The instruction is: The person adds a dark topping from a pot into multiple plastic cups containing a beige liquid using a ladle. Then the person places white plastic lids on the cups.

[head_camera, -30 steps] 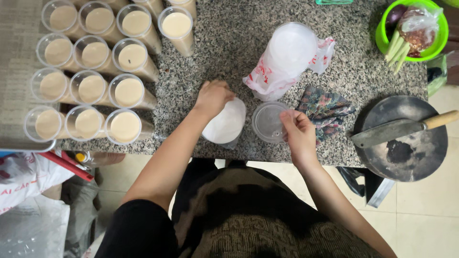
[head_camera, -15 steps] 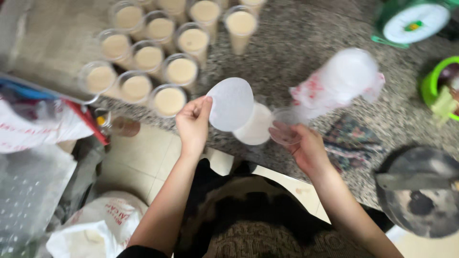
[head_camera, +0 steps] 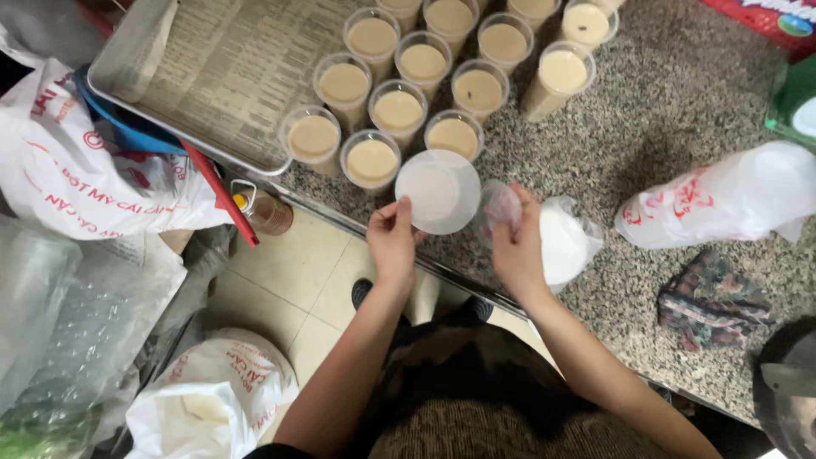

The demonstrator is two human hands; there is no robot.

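Left hand (head_camera: 393, 240) pinches a translucent round lid (head_camera: 438, 191) by its near rim, thumb and fingers pressed together on the edge, lid held roughly flat and face-up just above the tabletop (head_camera: 680, 127) edge. Lid sits directly ahead of the left fingers, overlapping the near side of the closest filled cup (head_camera: 371, 161); next cup over (head_camera: 453, 136) is just beyond the lid's far rim. So the nearest open cups lie forward and slightly left of the lid, touching distance, no reach needed. A round lid has no long axis; only tilt matters, and it looks near level. Right hand (head_camera: 516, 246) is just beside the lid's right edge, fingers curled around a second small clear piece (head_camera: 500, 204), probably another lid or thin plastic; I can't tell exactly what. Behind the right hand lies a clear bag with a stack of white lids (head_camera: 565, 242) on the tabletop. Cups stand in tight rows beside a newspaper-lined metal tray (head_camera: 127, 64). Left hand is the nearer one to the uncovered cups.
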